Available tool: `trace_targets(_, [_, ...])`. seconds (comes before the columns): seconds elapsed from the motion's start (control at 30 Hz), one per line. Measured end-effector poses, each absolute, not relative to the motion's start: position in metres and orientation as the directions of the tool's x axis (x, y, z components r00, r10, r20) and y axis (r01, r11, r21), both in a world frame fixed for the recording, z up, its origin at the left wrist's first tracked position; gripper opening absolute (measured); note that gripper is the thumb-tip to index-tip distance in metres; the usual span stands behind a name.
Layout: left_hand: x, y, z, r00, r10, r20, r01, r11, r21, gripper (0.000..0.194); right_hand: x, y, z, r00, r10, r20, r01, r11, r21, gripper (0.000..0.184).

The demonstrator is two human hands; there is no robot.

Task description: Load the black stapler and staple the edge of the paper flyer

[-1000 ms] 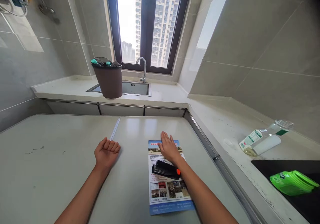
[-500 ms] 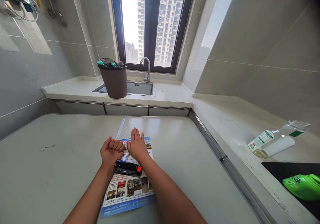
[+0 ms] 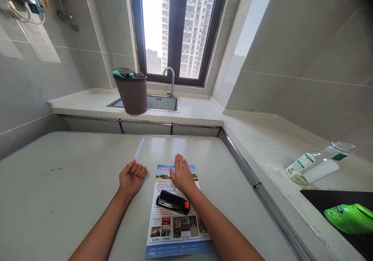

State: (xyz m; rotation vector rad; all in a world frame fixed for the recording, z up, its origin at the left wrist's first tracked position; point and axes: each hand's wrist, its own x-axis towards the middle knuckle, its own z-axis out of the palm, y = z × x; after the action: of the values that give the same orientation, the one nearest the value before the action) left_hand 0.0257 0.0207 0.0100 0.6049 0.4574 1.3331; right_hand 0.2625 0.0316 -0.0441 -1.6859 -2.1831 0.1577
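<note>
A printed flyer (image 3: 163,230) with photos and blue borders lies on the pale tabletop. My right hand (image 3: 183,175) rests flat on its upper part, fingers stretched out. On the middle of the flyer sits a black stapler (image 3: 171,202) with a red end, touched by neither hand. To the left, apart from the paper, my left hand (image 3: 132,177) is curled into a fist on the table; whatever it may hold is hidden. Beyond the flyer, two tiny staple-like bits (image 3: 156,153) lie on the tabletop.
A brown bucket (image 3: 131,96) stands at the sink (image 3: 163,103) under the window. Along the right counter lie a clear bottle (image 3: 320,164) and a green pouch (image 3: 349,218) by a black basin or hob. A white strip (image 3: 140,148) runs across the table's far part.
My right hand has slid the flyer, with the stapler on it, to the right, away from my left fist. The tiny bits on the table now show.
</note>
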Motion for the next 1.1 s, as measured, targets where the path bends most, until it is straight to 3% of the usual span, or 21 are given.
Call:
trace_targets(0.17, [0.040,0.018,0.000,0.311,0.942,0.127,-0.490,0.044,0.870,0.063,0.316,0.021,-0.047,-0.168,0.968,0.185,0.943,0.213,-0.257,0.071])
trace_targets(0.33, [0.055,0.017,-0.011,0.382,0.915,0.125,-0.043,-0.118,0.992,0.061,0.330,0.014,-0.045,-0.132,0.978,0.160,0.961,0.165,-0.220,0.070])
trace_targets(0.5, [0.069,0.014,-0.009,0.436,0.881,0.182,0.258,-0.316,0.913,0.054,0.312,0.016,-0.042,-0.170,0.968,0.185,0.939,0.216,-0.266,0.069])
trace_targets(0.73, [0.083,0.004,-0.004,0.519,0.815,0.257,0.539,-0.545,0.642,0.013,0.293,0.022,-0.036,-0.191,0.952,0.240,0.873,0.277,-0.403,0.064])
trace_targets(0.9, [0.084,0.003,-0.004,0.558,0.803,0.210,0.615,-0.570,0.545,0.013,0.316,0.012,-0.005,-0.136,0.912,0.388,0.669,0.373,-0.643,0.034])
trace_targets(0.97, [0.084,0.004,-0.004,0.558,0.807,0.192,0.623,-0.561,0.545,0.012,0.333,-0.003,0.008,-0.249,0.892,0.377,0.575,0.449,-0.684,0.027])
trace_targets(1.1, [0.084,0.005,-0.004,0.547,0.814,0.196,0.615,-0.549,0.566,0.011,0.358,-0.037,0.019,-0.566,0.761,0.317,0.383,0.583,-0.716,0.035])
